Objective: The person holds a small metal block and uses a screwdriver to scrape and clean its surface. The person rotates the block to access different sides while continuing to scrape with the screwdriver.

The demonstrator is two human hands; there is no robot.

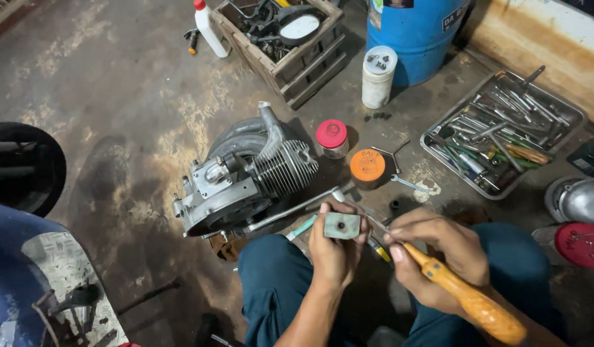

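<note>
Concrete floor (117,96), stained; hands grip metal block (342,225) and, seemingly, orange-handled screwdriver (467,299).

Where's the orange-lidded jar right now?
In the head view, the orange-lidded jar stands on the floor right of the engine, beside the red-lidded jar and just above the person's hands.

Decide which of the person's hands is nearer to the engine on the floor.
Left. The left hand, holding a small metal block, sits just right of the engine. The right hand, gripping a screwdriver, is farther right.
</note>
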